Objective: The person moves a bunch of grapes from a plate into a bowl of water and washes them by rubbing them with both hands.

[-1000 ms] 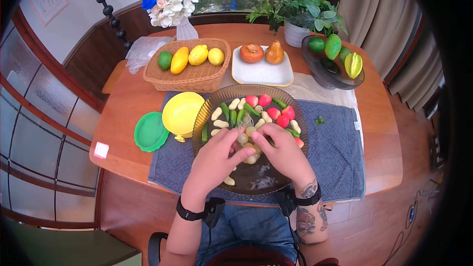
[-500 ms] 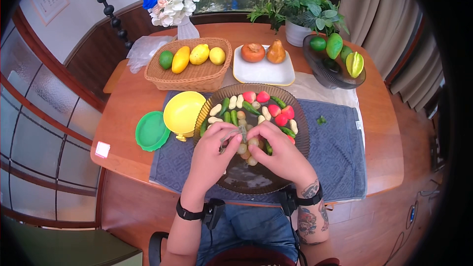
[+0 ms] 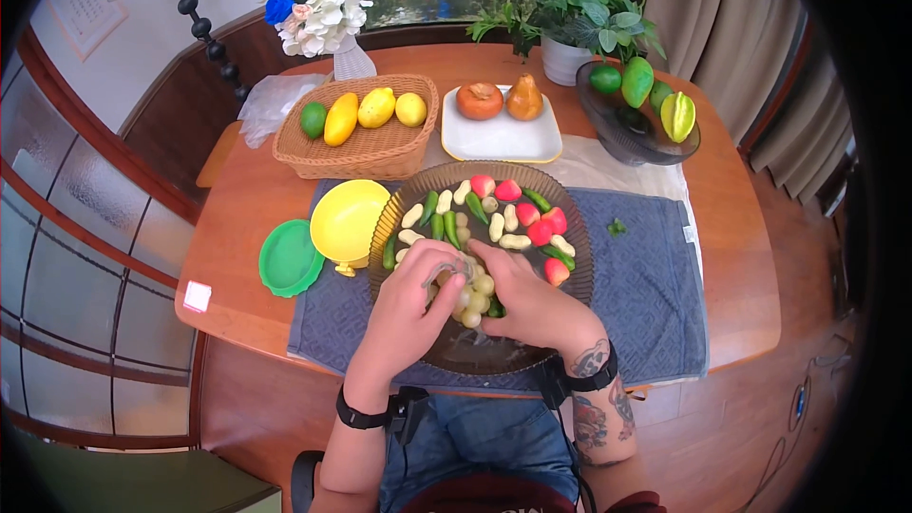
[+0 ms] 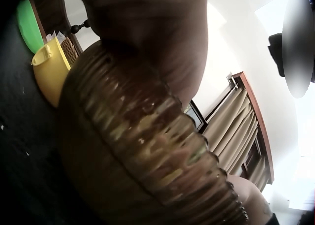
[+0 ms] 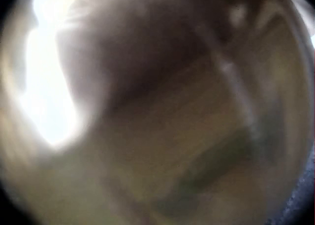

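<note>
A: Where are the grapes (image 3: 473, 302)?

B: At the centre of the head view, over the ribbed brown bowl (image 3: 465, 356), between the two hands.

A: And the left hand (image 3: 410, 304)?

B: Its grip is nearly closed, with thumb and bent fingers pinching the thin greyish stem (image 3: 446, 268) by the bunch.

A: The right hand (image 3: 537, 299)?

B: Its grip is partly open, thumb and fingers curved round the right side of the grapes. How firmly it presses, I can't tell; the right wrist view is too blurred.

A: What lies in the bowl?

B: Peanuts (image 3: 516, 241), green peppers (image 3: 451, 228) and red fruit pieces (image 3: 540, 232), mostly towards its upper and right parts.

A: What is around it?

B: It stands on a blue towel (image 3: 655, 275) on the wooden desk (image 3: 237, 199). A yellow bowl (image 3: 350, 218) and a green lid (image 3: 290, 261) are to its left. Above them sits a wicker basket (image 3: 394, 152) of green and yellow fruit; a white tray (image 3: 503, 140) is at upper centre.
</note>
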A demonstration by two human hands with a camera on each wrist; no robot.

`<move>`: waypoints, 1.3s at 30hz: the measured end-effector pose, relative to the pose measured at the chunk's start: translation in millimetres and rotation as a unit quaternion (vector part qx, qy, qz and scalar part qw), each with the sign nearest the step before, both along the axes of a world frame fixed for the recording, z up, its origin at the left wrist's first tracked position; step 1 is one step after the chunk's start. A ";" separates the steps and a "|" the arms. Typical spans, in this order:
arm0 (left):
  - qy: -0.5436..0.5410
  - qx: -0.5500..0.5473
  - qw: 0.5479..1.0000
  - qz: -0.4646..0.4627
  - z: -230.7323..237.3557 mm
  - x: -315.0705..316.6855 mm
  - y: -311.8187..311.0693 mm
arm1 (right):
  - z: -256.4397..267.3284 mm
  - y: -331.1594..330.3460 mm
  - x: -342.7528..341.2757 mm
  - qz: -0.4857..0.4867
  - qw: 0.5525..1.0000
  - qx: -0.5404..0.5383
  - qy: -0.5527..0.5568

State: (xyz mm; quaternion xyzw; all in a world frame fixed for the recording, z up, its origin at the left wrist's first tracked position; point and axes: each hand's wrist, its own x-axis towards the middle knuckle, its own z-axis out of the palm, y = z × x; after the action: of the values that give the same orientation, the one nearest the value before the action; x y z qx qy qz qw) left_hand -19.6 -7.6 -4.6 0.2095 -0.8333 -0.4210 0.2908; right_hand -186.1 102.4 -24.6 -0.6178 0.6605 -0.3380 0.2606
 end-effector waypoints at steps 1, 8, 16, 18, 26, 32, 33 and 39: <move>0.026 0.005 0.999 -0.019 -3.5 0.5 -2.1 | -0.8 -0.9 -0.2 -0.030 0.999 0.000 0.031; 0.124 0.134 0.978 -0.099 6.1 1.3 0.4 | -2.6 -2.7 -8.9 -0.040 0.992 0.081 0.083; 0.371 0.360 0.856 -0.006 15.3 -10.1 14.7 | -3.3 -5.3 -3.2 -0.152 0.987 -0.010 0.054; 0.409 0.395 0.822 0.017 8.1 -11.7 14.1 | -2.4 -3.3 -3.6 -0.134 0.988 -0.018 0.070; 0.367 0.576 0.730 0.040 -29.3 -6.4 -3.9 | 9.2 -2.8 0.0 -0.004 0.996 -0.064 0.054; 0.243 0.643 0.726 -0.004 -25.5 -13.2 -6.6 | 8.7 -5.0 -1.6 0.009 1.000 -0.007 -0.028; 0.237 0.645 0.727 -0.012 -24.3 -14.8 -5.8 | 11.1 -6.1 -3.4 0.016 0.999 0.033 -0.036; 0.235 0.651 0.721 -0.031 -22.1 -13.8 -6.7 | 20.8 -4.4 -0.9 -0.059 0.990 0.088 -0.097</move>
State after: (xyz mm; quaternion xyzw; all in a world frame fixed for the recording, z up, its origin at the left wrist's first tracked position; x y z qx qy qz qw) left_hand -33.4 -14.3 -26.7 0.2155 -0.2656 -0.9042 0.2557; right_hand -187.0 98.1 -3.8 -0.5167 0.6942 -0.3522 0.3565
